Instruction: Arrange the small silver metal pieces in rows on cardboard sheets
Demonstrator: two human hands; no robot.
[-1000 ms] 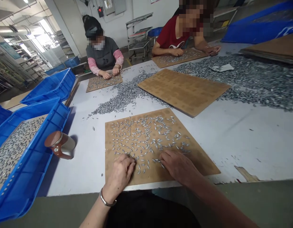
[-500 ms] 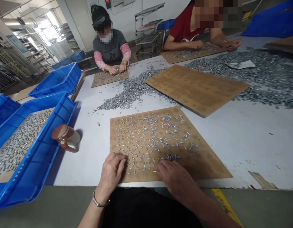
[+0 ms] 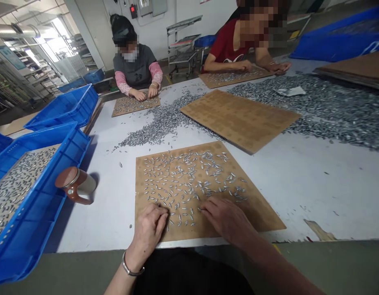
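Note:
A brown board [image 3: 253,219] lies before me, scattered with small silver spindle-shaped metal pieces [image 3: 179,217]. On its near left part rests my left hand [image 3: 150,224], fingers curled and pressed together beside the pieces; whatever the fingertips hold is hidden. My right hand [image 3: 228,219] reaches over the near middle of the board, thumb and fingers pinched at one small metal piece [image 3: 199,209]. Short rows of pieces lie between the two hands. Farther up the board the pieces are denser, some of them touching.
A brown-and-white lidded mug [image 3: 75,184] stands left, near a blue crate [image 3: 39,221] holding a piece-covered board. Beyond are a pile of metal pieces [image 3: 159,123] and stacked boards [image 3: 241,119]. Two co-workers [image 3: 136,65] handle pieces at boards across the white table [image 3: 324,180].
The view has shifted slightly. My right hand has moved a little forward over the board, hiding a small cluster of pieces. My left hand has edged right, its fingers still curled.

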